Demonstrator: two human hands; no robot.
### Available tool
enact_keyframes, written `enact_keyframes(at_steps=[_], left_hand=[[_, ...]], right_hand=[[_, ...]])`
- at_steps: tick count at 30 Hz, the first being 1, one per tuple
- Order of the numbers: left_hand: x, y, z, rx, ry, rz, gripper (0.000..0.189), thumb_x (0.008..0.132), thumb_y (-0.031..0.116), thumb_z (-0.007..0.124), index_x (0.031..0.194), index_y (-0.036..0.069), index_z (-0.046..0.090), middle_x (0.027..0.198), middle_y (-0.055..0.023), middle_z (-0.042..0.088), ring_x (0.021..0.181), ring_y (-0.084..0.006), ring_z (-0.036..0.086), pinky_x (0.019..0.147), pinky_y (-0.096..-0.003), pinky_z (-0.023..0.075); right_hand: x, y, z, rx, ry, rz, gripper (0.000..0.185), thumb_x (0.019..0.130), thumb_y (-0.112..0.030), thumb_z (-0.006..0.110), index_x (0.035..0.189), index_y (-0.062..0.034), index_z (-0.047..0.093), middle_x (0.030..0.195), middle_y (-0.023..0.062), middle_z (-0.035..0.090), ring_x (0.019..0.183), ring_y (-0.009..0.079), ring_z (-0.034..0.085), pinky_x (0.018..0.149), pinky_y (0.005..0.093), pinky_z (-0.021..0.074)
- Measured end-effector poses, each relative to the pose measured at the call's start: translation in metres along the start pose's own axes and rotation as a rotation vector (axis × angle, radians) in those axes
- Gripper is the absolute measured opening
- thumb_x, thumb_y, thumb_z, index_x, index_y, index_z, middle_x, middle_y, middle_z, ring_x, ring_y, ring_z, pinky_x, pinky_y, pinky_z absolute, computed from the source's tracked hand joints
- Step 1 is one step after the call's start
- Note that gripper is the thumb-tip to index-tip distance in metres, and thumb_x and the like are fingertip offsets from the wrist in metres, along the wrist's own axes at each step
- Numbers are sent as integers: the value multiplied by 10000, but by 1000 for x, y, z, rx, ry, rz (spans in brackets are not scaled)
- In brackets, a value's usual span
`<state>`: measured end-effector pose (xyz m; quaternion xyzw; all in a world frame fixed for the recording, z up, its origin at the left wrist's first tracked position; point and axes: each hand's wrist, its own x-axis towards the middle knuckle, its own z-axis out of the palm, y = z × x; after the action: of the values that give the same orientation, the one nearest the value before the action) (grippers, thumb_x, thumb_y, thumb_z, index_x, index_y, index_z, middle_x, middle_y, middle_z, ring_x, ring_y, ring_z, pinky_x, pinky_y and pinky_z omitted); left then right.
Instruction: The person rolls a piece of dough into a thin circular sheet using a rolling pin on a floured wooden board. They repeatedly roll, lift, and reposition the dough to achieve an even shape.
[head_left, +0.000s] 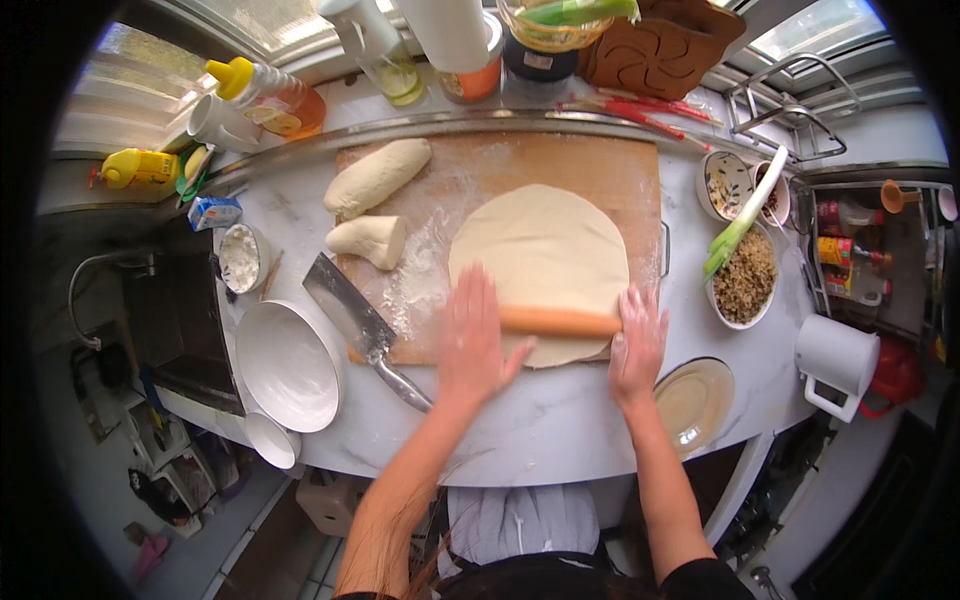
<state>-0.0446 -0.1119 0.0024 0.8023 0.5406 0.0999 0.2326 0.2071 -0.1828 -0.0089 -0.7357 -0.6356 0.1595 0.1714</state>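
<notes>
A wide, flat round of dough (540, 247) lies on the floured wooden board (600, 161). Across its near part rests a wooden rolling pin (559, 322). My left hand (472, 341), somewhat blurred, lies over the pin's left end with fingers stretched out and the thumb apart. At the pin's right end is my right hand (637, 341), its fingers extended forward. Two thick pieces of dough, a long roll (379, 176) and a shorter one (367, 240), sit on the board's left side. A cleaver (351, 311) lies angled over the board's left edge.
Left of the board stand a large white bowl (289, 367), a small bowl (271, 441) and a bowl of flour (241, 259). To the right are a glass plate (694, 401), a bowl of crumbly brown food (744, 281) with a leek (750, 210) across it, and a white pitcher (836, 360).
</notes>
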Motion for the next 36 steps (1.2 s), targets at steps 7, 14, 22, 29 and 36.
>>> enact_keyframes(at_steps=[7, 14, 22, 29, 36], left_hand=[[-15, -4, 10, -28, -24, -26, 1044, 865, 462, 716, 1603, -73, 207, 1683, -294, 189, 1574, -444, 163, 1284, -541, 128], [168, -13, 15, 54, 406, 0, 925, 961, 502, 597, 1583, -90, 253, 1684, -262, 208, 1581, -391, 166, 1287, -509, 130], [117, 7, 23, 148, 312, 14, 968, 945, 567, 584, 1549, -133, 294, 1653, -309, 258, 1555, -423, 235, 1281, -514, 171], [-45, 44, 34, -104, 26, -17, 1007, 932, 583, 608, 1578, -104, 256, 1656, -296, 268, 1539, -445, 268, 1258, -543, 214], [54, 6, 31, 65, 293, -215, 920, 965, 467, 608, 1590, -91, 229, 1674, -284, 218, 1573, -430, 170, 1281, -532, 137]], right_hand=[[-5, -19, 8, -46, 77, 2, 742, 1005, -443, 476, 1605, -29, 336, 1671, 167, 333, 1568, 392, 237, 1269, 576, 107], [165, 2, -1, -154, 234, -173, 743, 1016, -460, 504, 1597, -29, 335, 1663, 155, 343, 1566, 364, 240, 1282, 526, 150], [119, 22, -4, -78, 28, -223, 739, 1017, -444, 505, 1587, -3, 339, 1660, 191, 330, 1562, 378, 242, 1275, 507, 192], [-8, -1, -13, 26, -49, -55, 836, 930, -429, 595, 1605, -24, 313, 1669, 181, 315, 1570, 384, 223, 1275, 545, 158], [88, -33, 1, -24, -145, -286, 817, 925, -421, 602, 1616, -86, 323, 1677, 89, 332, 1574, 315, 237, 1288, 514, 135]])
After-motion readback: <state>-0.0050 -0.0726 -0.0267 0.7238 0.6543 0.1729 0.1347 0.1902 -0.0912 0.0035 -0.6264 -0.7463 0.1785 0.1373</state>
